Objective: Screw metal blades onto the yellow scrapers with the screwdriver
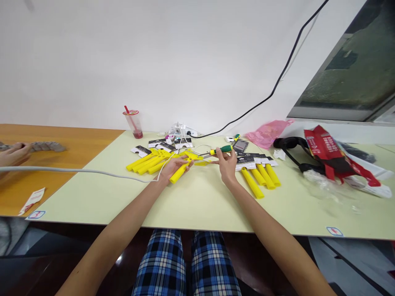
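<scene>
My left hand (173,166) grips a yellow plastic tool (182,172) that lies on the pale green table (203,201). A screwdriver with a green and yellow handle (220,150) is held in my right hand (227,164), its metal shaft pointing left at the head of the yellow tool. To the left lies a pile of more yellow tools (148,162) with black-and-white cards. On the right, three yellow tools (261,177) with cards lie side by side.
A plastic cup with a red straw (133,122) stands at the back left, a power strip (182,130) behind the pile. Pink bag (267,132), black strap (293,149) and red packaging (330,154) fill the right. Another person's hand (14,154) rests on the wooden table (77,144). A white cable (77,170) crosses left.
</scene>
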The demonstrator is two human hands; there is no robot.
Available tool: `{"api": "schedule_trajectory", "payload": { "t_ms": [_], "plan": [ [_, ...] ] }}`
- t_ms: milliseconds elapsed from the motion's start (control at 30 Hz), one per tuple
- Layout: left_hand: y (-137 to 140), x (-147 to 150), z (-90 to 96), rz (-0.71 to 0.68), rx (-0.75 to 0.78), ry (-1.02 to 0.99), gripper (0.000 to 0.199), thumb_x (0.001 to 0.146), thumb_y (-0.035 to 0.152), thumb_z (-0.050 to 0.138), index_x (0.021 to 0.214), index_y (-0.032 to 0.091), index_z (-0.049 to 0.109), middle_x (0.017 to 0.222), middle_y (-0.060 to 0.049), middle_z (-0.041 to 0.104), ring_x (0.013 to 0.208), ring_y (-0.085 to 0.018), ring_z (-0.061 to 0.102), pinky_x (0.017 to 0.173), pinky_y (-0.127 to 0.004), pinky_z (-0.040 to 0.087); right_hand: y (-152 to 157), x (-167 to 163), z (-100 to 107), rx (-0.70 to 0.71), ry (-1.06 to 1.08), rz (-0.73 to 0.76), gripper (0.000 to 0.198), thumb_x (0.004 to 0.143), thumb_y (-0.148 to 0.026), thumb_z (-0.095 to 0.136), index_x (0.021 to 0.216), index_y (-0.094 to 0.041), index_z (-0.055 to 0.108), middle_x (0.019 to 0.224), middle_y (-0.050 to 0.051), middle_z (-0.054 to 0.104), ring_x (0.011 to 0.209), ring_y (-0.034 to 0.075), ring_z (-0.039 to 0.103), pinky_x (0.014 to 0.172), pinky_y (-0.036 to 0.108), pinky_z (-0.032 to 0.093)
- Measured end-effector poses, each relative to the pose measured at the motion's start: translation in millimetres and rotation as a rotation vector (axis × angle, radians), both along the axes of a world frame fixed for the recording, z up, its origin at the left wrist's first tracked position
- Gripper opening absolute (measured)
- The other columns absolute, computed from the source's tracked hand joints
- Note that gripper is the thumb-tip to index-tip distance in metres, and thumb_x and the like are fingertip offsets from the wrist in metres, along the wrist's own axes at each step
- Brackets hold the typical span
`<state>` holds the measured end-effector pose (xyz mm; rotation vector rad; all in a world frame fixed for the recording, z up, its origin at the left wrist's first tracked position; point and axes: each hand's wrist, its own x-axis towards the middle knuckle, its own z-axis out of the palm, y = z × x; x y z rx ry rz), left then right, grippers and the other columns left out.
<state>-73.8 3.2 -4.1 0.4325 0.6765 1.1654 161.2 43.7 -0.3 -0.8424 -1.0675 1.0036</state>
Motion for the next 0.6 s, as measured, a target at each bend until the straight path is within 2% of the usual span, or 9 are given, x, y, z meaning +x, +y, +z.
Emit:
{"api": "schedule_trajectory", "payload": {
  "t_ms": [300, 600],
  "plan": [
    [-3.1, 1.3, 3.2, 0.009, -0.004, -0.001, 0.062, 0.075, -0.012, 0.070, 0.127, 0.020, 0.060, 0.135, -0.019, 0.074, 0.098, -0.021, 0.082, 0.060, -0.020, 0.059, 1.0, 1.5, -1.5, 0.028, 0.002, 0.000, 0.055, 0.083, -0.061, 0.090, 0.102, -0.030, 0.048, 0.098, 0.003, 0.082, 0.089, 0.027, 0.085, 0.061, 0.037, 0.073],
    [-2.6, 1.7, 2.7, -0.004, 0.007, -0.008, 0.054, 0.077, -0.012, 0.070, 0.122, 0.018, 0.063, 0.134, -0.020, 0.074, 0.096, -0.020, 0.082, 0.060, -0.019, 0.058, 1.1, 0.8, -1.3, 0.025, -0.011, -0.004, 0.057, 0.082, -0.061, 0.091, 0.103, -0.029, 0.048, 0.098, 0.005, 0.083, 0.093, 0.029, 0.086, 0.062, 0.037, 0.073]
  ]
}}
